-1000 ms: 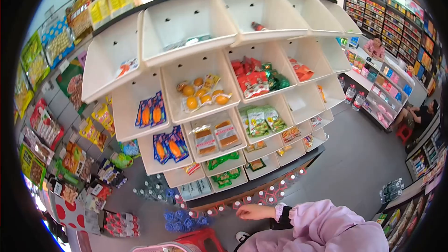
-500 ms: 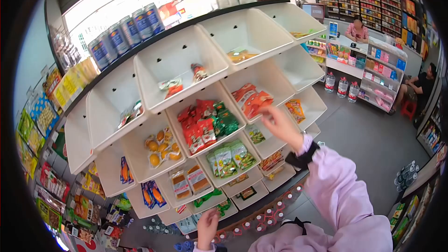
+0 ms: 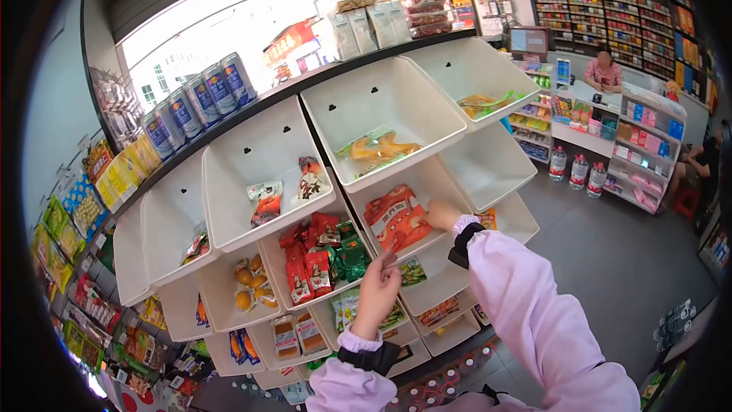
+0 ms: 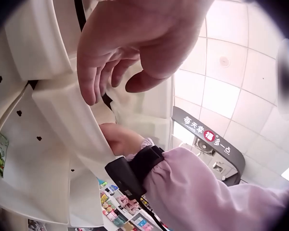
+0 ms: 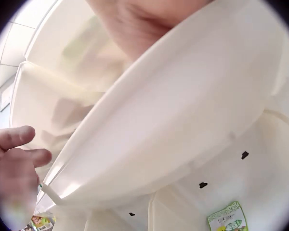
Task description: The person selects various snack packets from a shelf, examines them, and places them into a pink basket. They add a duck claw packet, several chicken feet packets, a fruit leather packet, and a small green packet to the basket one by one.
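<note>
In the head view a red-orange snack bag (image 3: pixel 395 217) lies in a white bin (image 3: pixel 431 181) in the rack's second row. My right hand (image 3: pixel 442 216) reaches over the bin's front right side, its fingers at the bag's right edge. The right wrist view shows that hand (image 5: pixel 151 19) behind the bin wall, which hides its fingertips; I cannot tell whether they pinch the bag. My left hand (image 3: pixel 379 288) is raised before the bin's front left corner, fingertips near the bag's lower edge. In the left wrist view this hand (image 4: pixel 139 43) has loosely bent fingers and holds nothing.
Red snack packs (image 3: pixel 309 275) and green packs (image 3: pixel 352 259) fill the bin to the left. Above, another bin holds a yellow pack (image 3: pixel 385 149). Drink cans (image 3: pixel 183 114) line the rack top. A person (image 3: pixel 604 72) sits behind the counter at right; large bottles (image 3: pixel 577 173) stand below it.
My right hand has risen from low before the rack to the red-orange bag's bin. The left hand has come into view and moved up beside it. The head view has swung toward the bin.
</note>
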Available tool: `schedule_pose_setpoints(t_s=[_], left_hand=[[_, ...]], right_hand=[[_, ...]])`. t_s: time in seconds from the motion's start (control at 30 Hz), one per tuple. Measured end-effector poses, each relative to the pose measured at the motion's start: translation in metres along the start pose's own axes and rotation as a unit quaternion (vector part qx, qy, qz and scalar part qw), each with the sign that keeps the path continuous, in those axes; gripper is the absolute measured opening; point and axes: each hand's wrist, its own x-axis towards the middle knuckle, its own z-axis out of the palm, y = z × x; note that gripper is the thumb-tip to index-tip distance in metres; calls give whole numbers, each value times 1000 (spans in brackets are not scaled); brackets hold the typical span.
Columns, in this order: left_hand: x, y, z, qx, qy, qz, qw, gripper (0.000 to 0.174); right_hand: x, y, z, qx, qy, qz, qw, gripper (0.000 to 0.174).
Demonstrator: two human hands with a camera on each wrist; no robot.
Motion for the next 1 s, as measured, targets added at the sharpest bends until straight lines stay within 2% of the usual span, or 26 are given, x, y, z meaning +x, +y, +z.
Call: schedule_pose_setpoints(t_s=[0.07,0.1,0.13,0.2,0.23,0.33,0.37,0.47,0.5,0.53,0.6,0.67,0.7,0.83,0.93,1.0], left_hand=[[10,-12,4,27,11,-4,1000,37],[13,-14,5,33,14,-11,999,37],[15,-17,5,37,17,-17,999,37],[16,-20,5,13,23,-14,1000,38],[15,-16,5,-14,25,-18,999,38],[9,-3,10,-77,44,-28,996,39],[8,-3,10,-89,50,-27,994,39],[4,8,12,-142,64,-57,986,40],[3,11,14,-173,75,-79,979,40],[1,14,16,-204,86,-101,970,42],[-4,21,19,-272,53,-133,952,46],[-10,22,21,-365,14,-172,915,48],[-13,21,21,-388,-23,-174,905,46],[-38,29,26,-469,-56,-168,865,34],[-75,-1,20,-365,-36,-142,919,35],[-103,-8,2,-353,-22,-168,920,37]], right_hand=[[3,9,3,50,24,-30,998,36],[8,11,4,61,-9,-16,998,30],[12,13,6,189,-26,-1,982,27],[16,18,11,430,-59,38,900,22],[7,10,-3,469,-83,48,878,12],[2,15,-5,579,-15,6,815,16],[-7,13,-14,572,-12,0,820,14],[-47,3,-44,605,14,-29,795,10],[-53,10,-48,587,12,-16,809,9],[-63,14,-49,615,32,-25,787,9],[-85,15,-48,669,67,-44,739,10],[-113,7,-50,679,91,-33,728,11],[-127,1,-49,685,102,-26,721,11],[-177,-2,-19,710,84,-26,699,11],[-211,-5,23,711,36,-24,702,11],[-230,-15,49,678,-6,17,735,11]])
